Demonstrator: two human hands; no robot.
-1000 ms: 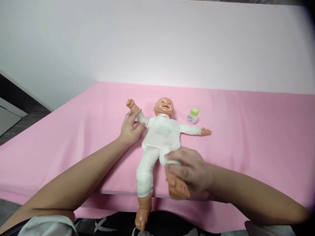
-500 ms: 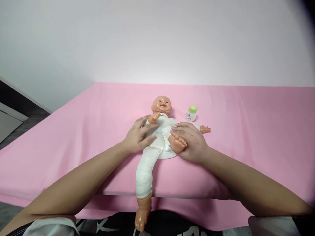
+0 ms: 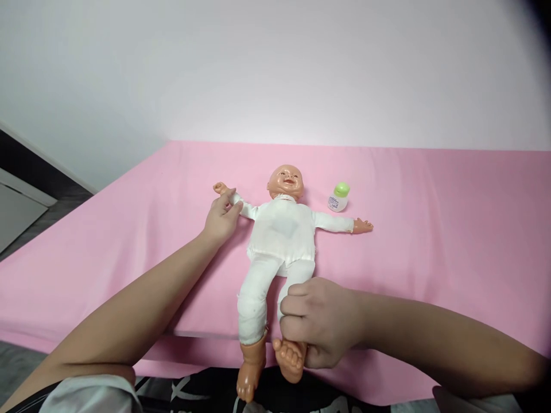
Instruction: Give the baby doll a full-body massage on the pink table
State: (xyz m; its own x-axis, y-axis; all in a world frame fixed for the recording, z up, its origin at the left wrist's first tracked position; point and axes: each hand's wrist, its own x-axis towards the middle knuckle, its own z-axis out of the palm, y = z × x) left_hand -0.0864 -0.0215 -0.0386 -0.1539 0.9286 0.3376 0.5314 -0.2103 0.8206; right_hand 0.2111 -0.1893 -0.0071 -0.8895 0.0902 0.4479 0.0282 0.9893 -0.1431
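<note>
A baby doll [image 3: 280, 235] in white clothes lies on its back on the pink sheet [image 3: 430, 229], head away from me, arms spread, legs hanging over the near edge. My left hand [image 3: 220, 218] grips the doll's arm at the wrist, held out to the left on the sheet. My right hand [image 3: 316, 321] is closed around the lower part of the doll's leg on the right, just above its bare foot [image 3: 289, 358]. The other leg lies straight beside it, untouched.
A small white bottle with a green cap [image 3: 338, 197] stands upright on the sheet, right of the doll's head. A white wall rises behind the sheet. Dark floor shows at the far left [image 3: 26, 189].
The doll's arm and leg, folded over its torso half a second ago, are stretched out again. My left hand moved out left with the arm; my right hand pulled the leg down toward me.
</note>
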